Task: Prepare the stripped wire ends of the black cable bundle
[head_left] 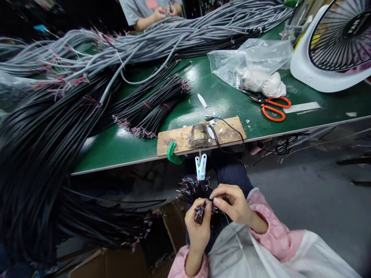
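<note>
Both my hands work in my lap below the table edge. My left hand (pixel 198 227) is closed round a small bundle of black cables (pixel 199 210) with stripped red and white wire ends. My right hand (pixel 233 204) pinches at the tips of that same bundle from the right. More black cable ends (pixel 189 189) fan out just above my hands. A white-blue clip (pixel 201 166) hangs from the table edge over them, under a wooden block (pixel 179 141) that carries a rusty metal fixture (pixel 199 136).
Big heaps of black cables (pixel 43 154) and grey cables (pixel 174 38) cover the green table (pixel 226 100). Orange scissors (pixel 274 107), a plastic bag (pixel 255 61) and a white fan (pixel 333 46) stand at right. Another person's hands (pixel 162 13) work at the far side. Cardboard boxes (pixel 116 262) sit below left.
</note>
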`<state>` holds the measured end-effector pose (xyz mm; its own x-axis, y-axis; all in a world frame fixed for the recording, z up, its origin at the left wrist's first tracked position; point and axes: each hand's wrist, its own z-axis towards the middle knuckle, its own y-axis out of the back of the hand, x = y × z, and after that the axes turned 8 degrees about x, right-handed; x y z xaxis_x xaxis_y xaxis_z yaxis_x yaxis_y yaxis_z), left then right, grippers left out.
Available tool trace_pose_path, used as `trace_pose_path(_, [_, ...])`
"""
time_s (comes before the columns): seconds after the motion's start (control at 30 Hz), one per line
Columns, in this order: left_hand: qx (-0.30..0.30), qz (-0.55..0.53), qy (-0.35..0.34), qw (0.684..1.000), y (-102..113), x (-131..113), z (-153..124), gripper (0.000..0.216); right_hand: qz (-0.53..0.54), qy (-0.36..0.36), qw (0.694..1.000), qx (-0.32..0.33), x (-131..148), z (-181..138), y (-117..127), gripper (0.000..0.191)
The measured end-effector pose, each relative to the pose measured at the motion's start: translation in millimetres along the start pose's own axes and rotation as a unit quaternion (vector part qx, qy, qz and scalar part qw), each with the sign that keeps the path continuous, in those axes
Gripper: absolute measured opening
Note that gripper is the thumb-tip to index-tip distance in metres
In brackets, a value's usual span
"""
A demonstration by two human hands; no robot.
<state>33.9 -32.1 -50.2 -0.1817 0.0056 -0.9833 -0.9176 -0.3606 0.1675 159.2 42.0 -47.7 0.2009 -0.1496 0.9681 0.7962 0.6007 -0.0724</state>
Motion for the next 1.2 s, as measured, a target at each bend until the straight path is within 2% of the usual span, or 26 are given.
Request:
trace_pose_path(0.2, [0.060,0.003,0.016,0.998,5.1,-0.3,0.4,0.033,0.074,-0.034,0.997,0.020,-0.8,-2.3,1.2,0.030])
trace_pose_path(0.33, [0.061,0.000,0.024,0.998,5.3,-1.7,1.3,0.034,0.091,-0.032,0.995,0.009,-4.1,-3.3,-0.5,0.027])
trace_pose_path(0.63, [0.059,-0.001,0.049,0.997,4.5,-2.5,0.3,0.041,0.171,-0.104,0.980,-0.022,-4.4,-2.2,2.0,0.033])
trace_pose_path(0.77, [0.049,-0.004,0.056,0.997,5.3,0.9,-1.4,0.040,0.143,-0.102,0.984,-0.036,-3.6,1.9,3.4,0.032])
trace_pose_path(1.0, [0.018,0.015,0.044,0.999,2.5,-1.3,0.5,0.042,0.020,-0.052,0.998,0.013,-3.0,6.2,-2.4,0.028])
trace_pose_path(1.2, [0.018,0.018,0.037,0.999,-0.3,-2.1,-0.4,0.039,0.018,-0.081,0.996,-0.030,-5.6,5.7,-8.4,0.041])
